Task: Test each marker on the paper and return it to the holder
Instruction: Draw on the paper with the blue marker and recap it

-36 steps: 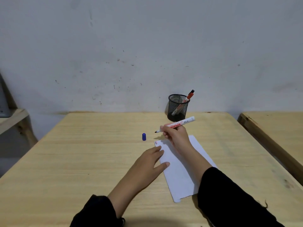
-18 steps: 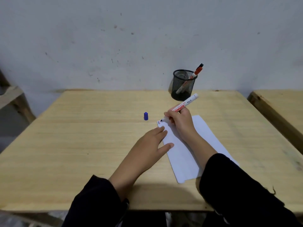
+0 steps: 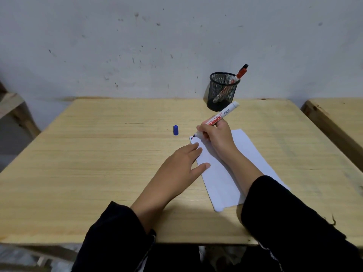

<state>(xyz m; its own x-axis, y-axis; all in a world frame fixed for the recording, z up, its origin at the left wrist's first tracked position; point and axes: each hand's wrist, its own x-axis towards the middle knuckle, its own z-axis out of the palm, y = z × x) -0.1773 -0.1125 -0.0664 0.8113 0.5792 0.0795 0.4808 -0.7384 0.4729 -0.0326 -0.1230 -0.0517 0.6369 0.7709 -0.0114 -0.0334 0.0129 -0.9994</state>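
Observation:
My right hand (image 3: 217,136) grips an uncapped white marker (image 3: 222,115), its tip touching the far left corner of the white paper (image 3: 245,154), where short red and blue strokes show. My left hand (image 3: 179,167) lies flat with fingers spread, pressing the paper's left edge. A blue cap (image 3: 175,130) stands upright on the table, left of the marker tip. The black mesh holder (image 3: 222,92) stands at the back of the table with a red-capped marker (image 3: 238,75) leaning in it.
The wooden table (image 3: 98,163) runs up to a grey wall. A second wooden table (image 3: 337,118) stands close on the right. A wooden frame (image 3: 13,107) shows at the far left.
My right hand has lowered the marker, and its tip now rests on the paper's corner. The camera has tilted down. My left hand stays on the paper.

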